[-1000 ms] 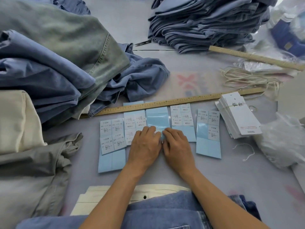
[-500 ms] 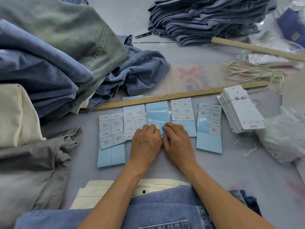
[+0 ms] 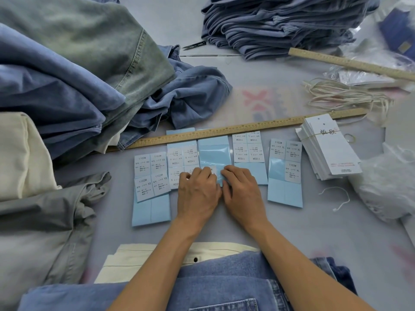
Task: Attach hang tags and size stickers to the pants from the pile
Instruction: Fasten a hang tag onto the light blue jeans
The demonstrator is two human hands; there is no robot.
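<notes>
Several blue sticker sheets with white size stickers lie in a row below a wooden ruler (image 3: 235, 130). My left hand (image 3: 197, 194) and my right hand (image 3: 242, 194) meet at the lower end of the middle sheet (image 3: 214, 153), which is mostly bare backing. My left fingertips curl onto a white size sticker (image 3: 213, 170) there. My right fingers curl onto the sheet's lower edge beside it. A banded stack of white hang tags (image 3: 330, 151) lies at the right. Blue jeans (image 3: 213, 283) lie at the front under my forearms, on top of cream pants (image 3: 143, 254).
A loose pile of pants (image 3: 67, 75) fills the left side. A folded blue stack (image 3: 280, 23) stands at the back, with thread snips (image 3: 194, 44) beside it. Cords (image 3: 343, 97), a second ruler (image 3: 350, 63) and a plastic bag (image 3: 386, 187) crowd the right.
Both hands stay at the middle sheet's lower end. The fingers have worked slightly at the sticker; the view has drifted a little.
</notes>
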